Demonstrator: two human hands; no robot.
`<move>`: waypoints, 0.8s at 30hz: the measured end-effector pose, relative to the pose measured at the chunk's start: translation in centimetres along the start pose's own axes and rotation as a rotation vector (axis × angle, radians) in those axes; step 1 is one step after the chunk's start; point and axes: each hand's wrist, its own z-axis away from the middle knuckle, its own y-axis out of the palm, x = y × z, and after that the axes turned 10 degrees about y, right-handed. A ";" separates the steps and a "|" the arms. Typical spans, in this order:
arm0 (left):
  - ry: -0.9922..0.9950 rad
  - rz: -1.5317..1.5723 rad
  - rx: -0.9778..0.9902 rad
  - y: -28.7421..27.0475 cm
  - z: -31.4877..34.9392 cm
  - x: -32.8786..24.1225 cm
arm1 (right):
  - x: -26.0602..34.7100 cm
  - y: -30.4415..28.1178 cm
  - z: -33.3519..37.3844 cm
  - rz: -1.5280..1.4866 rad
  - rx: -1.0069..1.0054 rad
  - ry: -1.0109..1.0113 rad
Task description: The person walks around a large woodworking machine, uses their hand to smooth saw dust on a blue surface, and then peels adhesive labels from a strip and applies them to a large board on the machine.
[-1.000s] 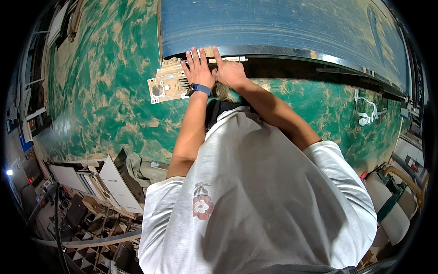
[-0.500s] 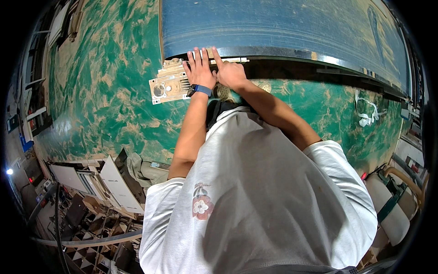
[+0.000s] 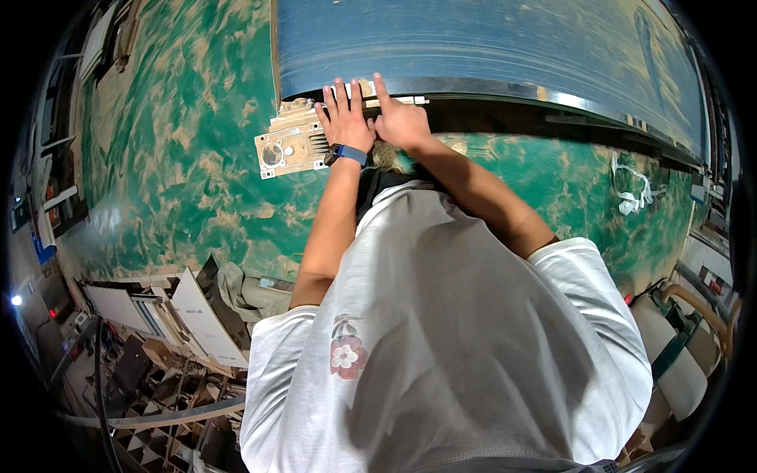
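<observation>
Hardly shifted since the earlier frames: stayed pressed flat, fingers spread, left hand (image 3: 345,122) on the pale wooden panel (image 3: 293,146) with its round hole and comb-like slots. Kept right hand (image 3: 400,120) just beside it, fingers extended onto the panel's far edge, gripping nothing. Lay on the green floor (image 3: 173,173), tucked against the dark metal rim of the blue sheet (image 3: 489,43). Wore a blue wristband (image 3: 348,153). Blocked much of the lower view with a white shirt (image 3: 457,347). Stood apart: white boards (image 3: 201,315) lower left, white cord (image 3: 631,189) right.
</observation>
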 end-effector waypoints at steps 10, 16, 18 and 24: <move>0.029 -0.017 0.050 0.4 -0.3 -0.7 | -12.0 -2.6 8.5 -0.048 -0.113 0.411; -0.012 0.057 -0.082 0.2 0.2 -0.4 | -23.9 3.1 18.1 0.101 -0.119 0.918; 0.006 0.055 -0.098 0.5 0.4 -0.1 | -26.3 4.0 21.6 0.122 -0.131 0.988; -0.026 0.061 -0.212 0.5 1.5 0.3 | -26.7 3.6 26.4 0.108 -0.159 1.152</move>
